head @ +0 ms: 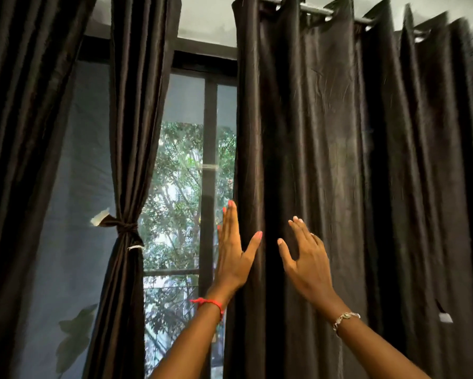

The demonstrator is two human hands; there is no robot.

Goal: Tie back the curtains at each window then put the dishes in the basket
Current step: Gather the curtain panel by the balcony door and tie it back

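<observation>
Both hands, left hand (234,255) and right hand (306,261), reach up flat-fingered, grip wide, at loose curtain (325,160).

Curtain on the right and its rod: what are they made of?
Curtain: dark brown woven fabric with a satin-like sheen, possibly polyester or faux silk; glossy folds, fine creases. Rod: likely metal, silvery and smooth, with a bright highlight.
</observation>
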